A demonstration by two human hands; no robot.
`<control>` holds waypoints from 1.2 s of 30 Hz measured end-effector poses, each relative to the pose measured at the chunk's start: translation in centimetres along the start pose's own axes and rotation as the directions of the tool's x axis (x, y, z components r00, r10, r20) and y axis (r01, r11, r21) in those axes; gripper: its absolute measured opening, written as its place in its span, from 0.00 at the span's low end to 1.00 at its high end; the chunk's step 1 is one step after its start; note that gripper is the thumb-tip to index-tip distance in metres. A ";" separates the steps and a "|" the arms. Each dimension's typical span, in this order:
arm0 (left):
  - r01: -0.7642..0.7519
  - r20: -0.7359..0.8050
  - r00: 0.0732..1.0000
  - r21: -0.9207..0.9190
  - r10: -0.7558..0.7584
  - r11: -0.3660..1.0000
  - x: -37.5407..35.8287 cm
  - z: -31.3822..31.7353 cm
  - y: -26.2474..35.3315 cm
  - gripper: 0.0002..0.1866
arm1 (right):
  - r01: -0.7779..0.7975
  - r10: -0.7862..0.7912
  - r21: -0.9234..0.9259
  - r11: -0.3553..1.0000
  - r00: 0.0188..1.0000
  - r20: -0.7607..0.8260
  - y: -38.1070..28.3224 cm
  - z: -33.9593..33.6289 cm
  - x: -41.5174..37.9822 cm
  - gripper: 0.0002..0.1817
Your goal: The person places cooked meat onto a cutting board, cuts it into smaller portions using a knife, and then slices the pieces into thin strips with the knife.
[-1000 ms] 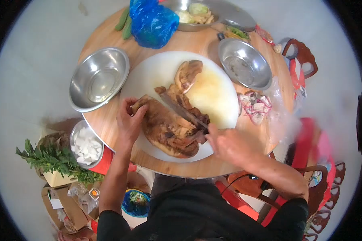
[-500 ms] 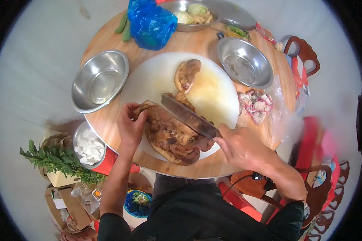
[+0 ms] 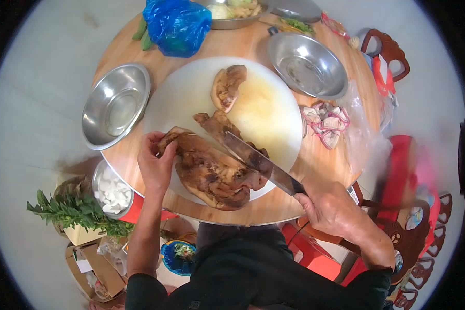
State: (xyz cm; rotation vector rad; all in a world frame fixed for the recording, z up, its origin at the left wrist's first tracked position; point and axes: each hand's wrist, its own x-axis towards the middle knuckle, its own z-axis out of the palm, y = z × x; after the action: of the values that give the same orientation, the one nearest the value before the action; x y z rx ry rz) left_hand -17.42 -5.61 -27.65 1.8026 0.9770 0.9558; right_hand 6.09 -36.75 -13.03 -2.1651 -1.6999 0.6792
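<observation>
We're at a round wooden table (image 3: 139, 155) with a big white board (image 3: 186, 98) in the middle. Left of it is an empty steel bowl (image 3: 116, 106), and another bowl (image 3: 307, 64) sits far right. There's a blue bag (image 3: 176, 26) at the far edge and a little pile of pink-white scraps (image 3: 326, 124) on the right.

The main thing is the big slab of cooked meat (image 3: 209, 173) on the near side of the board. A smaller piece (image 3: 226, 87) lies farther back, apart from it.

Our left hand (image 3: 155, 165) has its fingers curled over the slab's left end, pinning it down. Our right hand (image 3: 333, 209) is wrapped tight around the handle of the cleaver (image 3: 256, 160), with the blade laid across the slab's right side.

The meat looks heavy, soft and greasy, so we'd guess it slides on the wet board. The firmer left end seems like the best place to hold it, fingers well clear of the blade.
</observation>
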 end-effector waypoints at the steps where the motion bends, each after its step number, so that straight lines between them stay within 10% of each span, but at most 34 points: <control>1: -0.002 0.005 1.000 0.000 0.002 1.000 0.0 0.1 0.0 0.15 | 0.008 -0.007 -0.008 1.000 1.000 0.005 0.2 0.2 -0.2 0.14; 12: 0.019 -0.004 1.000 -0.005 -0.019 1.000 0.0 0.1 0.0 0.13 | -0.069 0.087 -0.125 0.990 0.985 0.146 -0.8 -0.9 -1.9 0.14; 21: -0.027 -0.031 0.999 -0.026 0.026 0.999 0.5 0.4 -1.0 0.15 | 0.092 -0.102 -0.089 0.992 0.988 -0.119 2.2 6.6 0.6 0.13; 36: -0.013 0.096 0.995 -0.072 0.020 0.997 4.0 1.9 1.6 0.19 | -0.058 0.010 -0.272 0.961 0.985 -0.172 0.8 3.4 5.5 0.11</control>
State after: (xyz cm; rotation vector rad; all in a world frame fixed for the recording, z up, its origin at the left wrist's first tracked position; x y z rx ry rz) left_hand -13.76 -3.20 -25.93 1.7830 0.8590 0.8937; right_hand 5.93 -31.79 -17.28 -2.3649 -1.7577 0.2663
